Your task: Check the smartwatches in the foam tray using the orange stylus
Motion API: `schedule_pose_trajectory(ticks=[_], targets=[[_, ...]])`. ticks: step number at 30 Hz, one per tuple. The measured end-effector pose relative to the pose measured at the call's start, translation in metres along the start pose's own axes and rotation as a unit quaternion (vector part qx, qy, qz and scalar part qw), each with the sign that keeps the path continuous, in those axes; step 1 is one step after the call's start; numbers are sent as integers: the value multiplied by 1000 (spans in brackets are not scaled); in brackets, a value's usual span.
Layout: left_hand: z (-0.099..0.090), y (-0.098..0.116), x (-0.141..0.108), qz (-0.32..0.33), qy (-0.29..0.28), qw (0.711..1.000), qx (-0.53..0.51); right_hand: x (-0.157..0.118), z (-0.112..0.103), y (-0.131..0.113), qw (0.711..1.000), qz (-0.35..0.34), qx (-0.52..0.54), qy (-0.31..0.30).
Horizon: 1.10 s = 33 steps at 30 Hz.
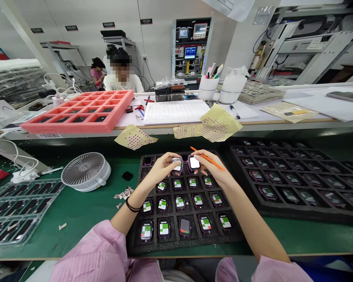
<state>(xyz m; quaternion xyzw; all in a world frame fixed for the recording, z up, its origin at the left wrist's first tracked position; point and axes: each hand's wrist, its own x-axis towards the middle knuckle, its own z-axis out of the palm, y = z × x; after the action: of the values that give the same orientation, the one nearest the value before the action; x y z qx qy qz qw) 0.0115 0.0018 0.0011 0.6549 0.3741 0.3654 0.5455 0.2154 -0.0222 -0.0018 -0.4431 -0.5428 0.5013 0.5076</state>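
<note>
Over the back rows of a black foam tray (172,243), my left hand (164,166) grips a watch with a lit screen (177,165). Close to its right, my right hand (207,162) holds another watch, whose screen is white (194,162). An orange stick (207,158) lies across the right hand, its tip pointing up and left. The two watches are side by side. Below my hands, the tray holds rows of watches, most with green and white screens; one near the front (184,227) shows a grey screen.
A second watch tray (238,188) stands at the right. A round fan (86,171), a small black piece (127,176), paper scraps (125,193) and clear trays (26,209) lie left. The shelf ahead carries a pink foam tray (106,124) and papers. A person (122,80) sits beyond.
</note>
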Motion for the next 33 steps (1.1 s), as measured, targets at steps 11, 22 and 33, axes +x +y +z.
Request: schedule_pose_trajectory(ticks=[11,22,33], targets=[[0,1,-1,14,-11,1000,-16,1,0,-1,1000,8,3,12],[-2,3,-2,0,-1,1000,-1,1,0,0,1000,4,-8,10],[-2,-4,0,13,-39,998,-40,-1,-6,1,998,0,-16,-63]])
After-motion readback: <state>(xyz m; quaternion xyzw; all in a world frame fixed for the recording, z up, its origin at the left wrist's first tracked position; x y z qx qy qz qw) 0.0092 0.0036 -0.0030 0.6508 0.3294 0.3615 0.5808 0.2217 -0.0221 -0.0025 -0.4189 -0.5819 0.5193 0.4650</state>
